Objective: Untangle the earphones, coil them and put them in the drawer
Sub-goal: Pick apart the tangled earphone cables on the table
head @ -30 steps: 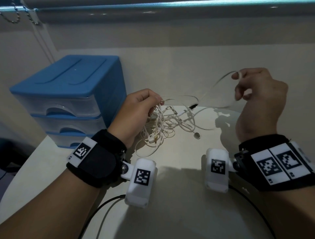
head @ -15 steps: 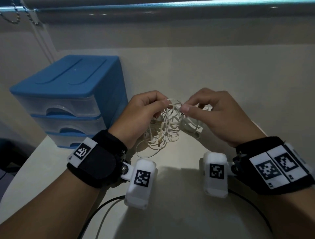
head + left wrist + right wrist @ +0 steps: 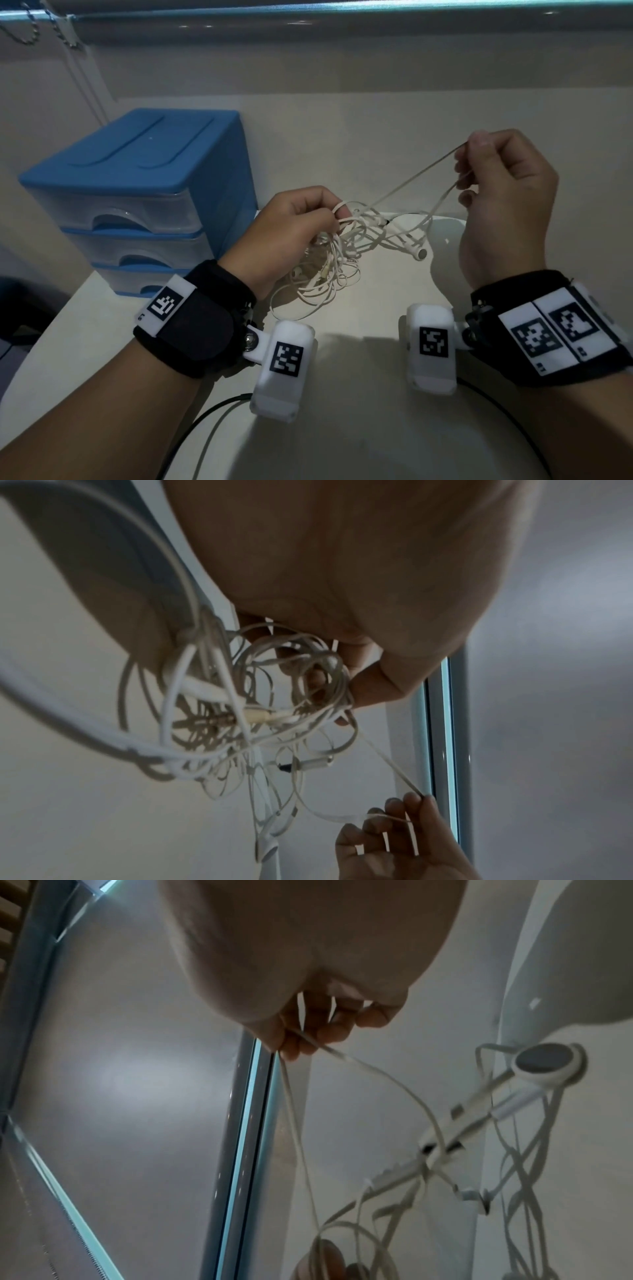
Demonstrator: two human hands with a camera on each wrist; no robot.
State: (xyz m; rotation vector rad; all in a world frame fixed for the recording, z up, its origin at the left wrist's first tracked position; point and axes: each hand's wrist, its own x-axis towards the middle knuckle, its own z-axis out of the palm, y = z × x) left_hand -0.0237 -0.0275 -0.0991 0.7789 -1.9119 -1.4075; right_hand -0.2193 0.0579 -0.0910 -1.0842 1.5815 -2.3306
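Note:
A tangle of white earphones lies on the pale table in front of me. My left hand pinches the knot of cable at its top. My right hand is raised to the right and pinches a loop of flat cable, drawn taut up from the tangle. One earbud rests on the table under that loop; its grille faces the right wrist view. The blue drawer unit stands at the left, all three drawers shut.
A wall and a window blind with a bead chain rise behind the table. Dark cables run from my wrist cameras over the near table. The table's left edge drops off beside the drawer unit.
My right hand went from up at the right to the tangle, took a cable loop, then pulled it up and right. The left hand stayed on the knot.

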